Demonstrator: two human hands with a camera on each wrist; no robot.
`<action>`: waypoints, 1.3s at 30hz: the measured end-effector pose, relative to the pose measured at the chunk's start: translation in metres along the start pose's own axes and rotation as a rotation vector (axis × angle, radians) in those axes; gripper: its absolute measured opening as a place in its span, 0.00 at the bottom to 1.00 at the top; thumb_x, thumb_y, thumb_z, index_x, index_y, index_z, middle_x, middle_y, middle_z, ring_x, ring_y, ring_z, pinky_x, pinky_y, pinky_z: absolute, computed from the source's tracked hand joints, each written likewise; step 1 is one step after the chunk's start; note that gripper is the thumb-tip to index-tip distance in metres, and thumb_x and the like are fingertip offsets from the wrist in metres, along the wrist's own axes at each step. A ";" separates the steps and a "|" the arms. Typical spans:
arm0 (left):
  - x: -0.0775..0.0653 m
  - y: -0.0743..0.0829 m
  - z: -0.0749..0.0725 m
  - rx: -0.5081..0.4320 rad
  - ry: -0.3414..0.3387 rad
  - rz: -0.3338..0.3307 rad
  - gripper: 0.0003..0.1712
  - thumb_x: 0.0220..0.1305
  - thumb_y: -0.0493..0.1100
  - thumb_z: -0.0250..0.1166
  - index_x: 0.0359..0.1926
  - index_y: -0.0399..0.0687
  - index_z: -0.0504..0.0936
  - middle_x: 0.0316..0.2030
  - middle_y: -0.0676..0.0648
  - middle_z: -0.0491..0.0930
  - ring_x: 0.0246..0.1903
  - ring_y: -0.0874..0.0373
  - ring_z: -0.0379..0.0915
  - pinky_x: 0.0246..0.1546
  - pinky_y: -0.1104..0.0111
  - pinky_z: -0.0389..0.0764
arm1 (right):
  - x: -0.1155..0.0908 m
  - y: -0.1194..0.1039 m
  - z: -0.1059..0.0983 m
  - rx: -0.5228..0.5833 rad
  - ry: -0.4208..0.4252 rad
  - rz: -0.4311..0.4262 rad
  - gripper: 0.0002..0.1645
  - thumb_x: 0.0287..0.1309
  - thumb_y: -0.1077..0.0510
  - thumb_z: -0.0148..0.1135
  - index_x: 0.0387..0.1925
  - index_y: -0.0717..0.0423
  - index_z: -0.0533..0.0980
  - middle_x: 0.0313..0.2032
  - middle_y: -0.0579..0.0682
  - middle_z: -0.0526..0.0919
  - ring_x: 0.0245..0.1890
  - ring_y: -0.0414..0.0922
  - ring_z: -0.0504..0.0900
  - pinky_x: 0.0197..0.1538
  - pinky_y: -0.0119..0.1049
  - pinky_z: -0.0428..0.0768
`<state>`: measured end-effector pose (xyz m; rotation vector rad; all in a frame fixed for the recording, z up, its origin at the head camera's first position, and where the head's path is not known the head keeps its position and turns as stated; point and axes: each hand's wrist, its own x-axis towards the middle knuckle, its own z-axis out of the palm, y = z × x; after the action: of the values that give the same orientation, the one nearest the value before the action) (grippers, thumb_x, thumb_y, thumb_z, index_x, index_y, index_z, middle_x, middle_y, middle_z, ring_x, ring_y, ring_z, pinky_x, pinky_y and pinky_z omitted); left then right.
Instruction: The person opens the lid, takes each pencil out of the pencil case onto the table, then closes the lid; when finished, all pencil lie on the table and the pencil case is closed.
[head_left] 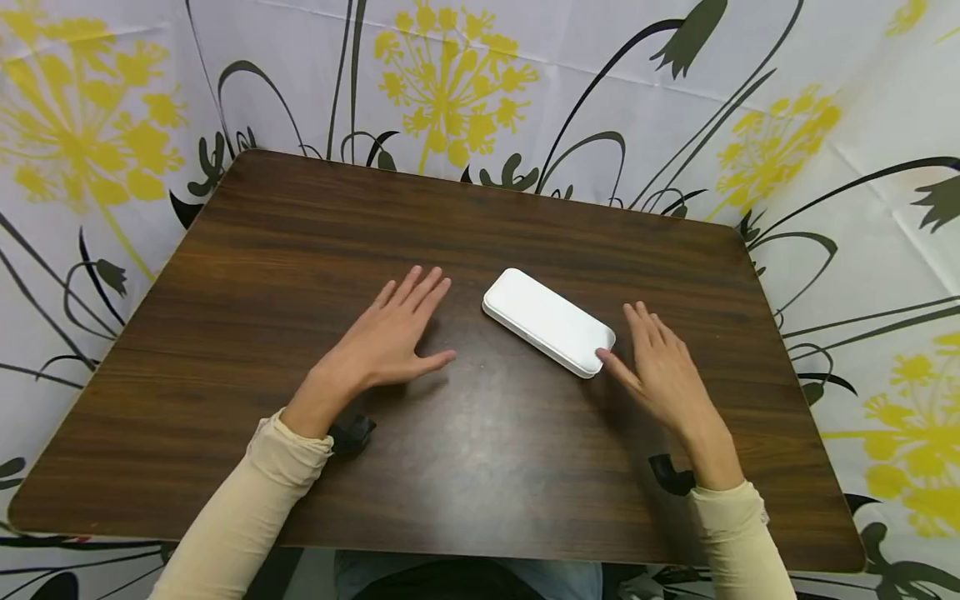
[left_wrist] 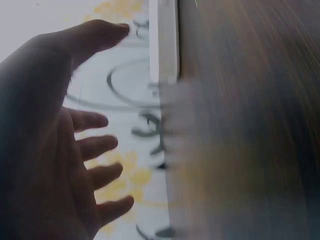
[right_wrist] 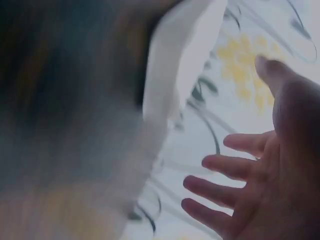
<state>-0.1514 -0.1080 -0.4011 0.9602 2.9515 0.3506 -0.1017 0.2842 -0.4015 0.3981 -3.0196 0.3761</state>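
A white, flat case-like box (head_left: 551,321) with rounded corners lies slantwise on the brown wooden table, its lid side plain. My left hand (head_left: 393,333) is held to the left of it, fingers straight and thumb spread, apart from the box. On the other side, my right hand (head_left: 663,371) is near the box's right end, its thumb tip overlapping the corner in the head view; whether it touches cannot be told. In the left wrist view the box (left_wrist: 165,42) stands beyond the thumb. The right wrist view shows the box (right_wrist: 175,65) blurred, apart from the spread fingers.
The dark wood-grain table (head_left: 262,250) has rounded corners. A white cloth (head_left: 585,50) printed with yellow flowers and dark stems hangs behind and beside it. Black wrist mounts (head_left: 352,435) sit under both wrists. The person's lap shows below the front edge.
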 end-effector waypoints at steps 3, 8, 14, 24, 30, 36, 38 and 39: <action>0.023 0.009 0.006 -0.039 -0.014 0.117 0.56 0.63 0.67 0.61 0.78 0.43 0.45 0.76 0.43 0.42 0.75 0.47 0.33 0.69 0.48 0.45 | 0.016 -0.012 0.014 0.000 -0.039 -0.070 0.56 0.61 0.29 0.56 0.76 0.60 0.50 0.73 0.61 0.54 0.69 0.61 0.58 0.65 0.61 0.57; 0.070 0.018 0.020 -0.080 -0.061 0.264 0.55 0.63 0.62 0.64 0.76 0.39 0.48 0.76 0.39 0.43 0.74 0.48 0.36 0.70 0.52 0.46 | 0.038 -0.020 0.025 -0.040 -0.079 -0.138 0.60 0.53 0.30 0.65 0.73 0.64 0.55 0.66 0.63 0.67 0.61 0.61 0.68 0.61 0.59 0.65; 0.118 0.014 0.030 -0.163 -0.155 0.300 0.55 0.61 0.58 0.68 0.76 0.39 0.49 0.75 0.40 0.46 0.74 0.48 0.35 0.71 0.54 0.45 | 0.048 -0.017 0.030 -0.043 -0.124 -0.136 0.55 0.49 0.35 0.70 0.68 0.65 0.63 0.59 0.63 0.72 0.57 0.59 0.70 0.59 0.55 0.68; 0.150 0.005 0.031 -0.276 -0.235 0.306 0.55 0.51 0.56 0.77 0.73 0.40 0.60 0.70 0.42 0.61 0.69 0.51 0.54 0.65 0.60 0.59 | 0.055 -0.013 0.034 -0.021 -0.137 -0.097 0.56 0.41 0.37 0.72 0.67 0.63 0.63 0.56 0.60 0.74 0.52 0.54 0.72 0.46 0.51 0.77; 0.157 0.001 0.035 -0.320 -0.198 0.340 0.52 0.44 0.56 0.81 0.67 0.42 0.68 0.62 0.46 0.69 0.58 0.54 0.64 0.58 0.63 0.67 | 0.056 -0.015 0.037 -0.054 -0.136 -0.107 0.58 0.39 0.36 0.72 0.67 0.63 0.63 0.56 0.61 0.73 0.52 0.56 0.71 0.42 0.52 0.78; 0.164 -0.004 0.044 -0.342 -0.148 0.388 0.51 0.40 0.58 0.82 0.63 0.44 0.71 0.58 0.48 0.71 0.55 0.56 0.65 0.54 0.64 0.68 | 0.057 -0.017 0.041 -0.138 -0.037 -0.125 0.57 0.34 0.35 0.69 0.63 0.65 0.65 0.48 0.61 0.74 0.45 0.56 0.73 0.33 0.50 0.78; 0.165 -0.006 0.046 -0.352 -0.131 0.401 0.50 0.39 0.58 0.82 0.62 0.44 0.72 0.57 0.48 0.71 0.54 0.56 0.65 0.54 0.64 0.68 | 0.058 -0.017 0.043 -0.141 -0.013 -0.122 0.57 0.33 0.36 0.68 0.62 0.65 0.66 0.47 0.61 0.74 0.44 0.56 0.73 0.33 0.49 0.78; 0.166 -0.006 0.047 -0.358 -0.126 0.404 0.50 0.38 0.58 0.82 0.62 0.44 0.72 0.57 0.48 0.71 0.55 0.56 0.65 0.55 0.64 0.68 | 0.058 -0.016 0.044 -0.141 -0.005 -0.121 0.56 0.32 0.36 0.68 0.61 0.65 0.66 0.47 0.61 0.74 0.44 0.56 0.73 0.33 0.49 0.79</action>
<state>-0.2854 -0.0064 -0.4397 1.4482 2.4460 0.7617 -0.1551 0.2435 -0.4348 0.5668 -2.9833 0.1524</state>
